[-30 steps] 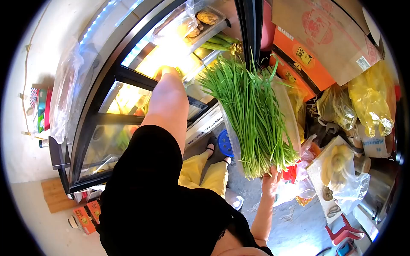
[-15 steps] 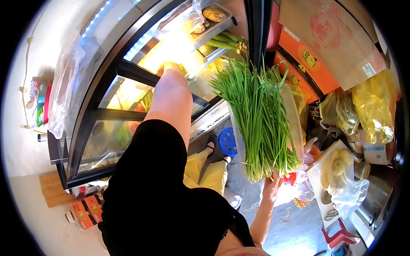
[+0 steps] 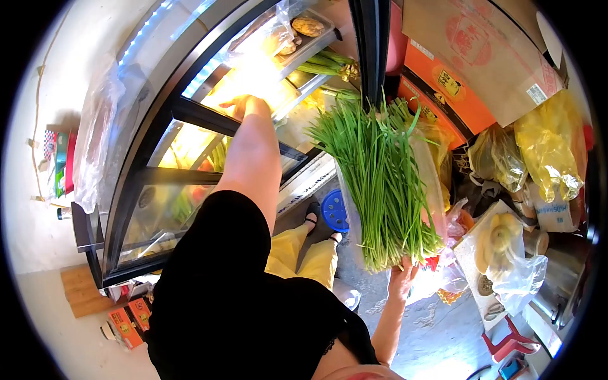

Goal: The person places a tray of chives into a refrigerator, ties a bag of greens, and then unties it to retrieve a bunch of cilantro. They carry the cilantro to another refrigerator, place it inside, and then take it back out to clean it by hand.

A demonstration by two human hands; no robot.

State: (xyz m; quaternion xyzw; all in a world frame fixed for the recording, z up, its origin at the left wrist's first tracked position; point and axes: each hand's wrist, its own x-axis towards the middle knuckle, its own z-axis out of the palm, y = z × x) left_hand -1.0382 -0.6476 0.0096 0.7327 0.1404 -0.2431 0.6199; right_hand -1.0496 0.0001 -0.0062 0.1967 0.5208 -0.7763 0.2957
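A large bundle of long green garlic chives (image 3: 386, 190) lies in a translucent plastic tray (image 3: 349, 215). My right hand (image 3: 403, 273) grips the tray's near end, its fingers partly hidden under the rim. My left arm reaches into a lit display fridge (image 3: 166, 114), where my left hand (image 3: 244, 104) hovers by the shelf, fingers stretched out and nothing visible in them. Strong glare washes out part of that shelf. Beside it, green stalks (image 3: 326, 64) and a tray with brown-yellow roots or tubers (image 3: 308, 26) sit inside the fridge.
Cardboard boxes (image 3: 475, 50) and yellow plastic bags (image 3: 550, 149) are stacked at the right. Below them, a bag of pale food (image 3: 500, 244) rests on a board. A blue stool (image 3: 335, 210) stands on the floor near my feet, and a red stool (image 3: 510, 342) at lower right.
My left hand has come slightly out of the glare, and its fingers now show stretched to the left. The view has shifted a little; the tray stays in my right hand.
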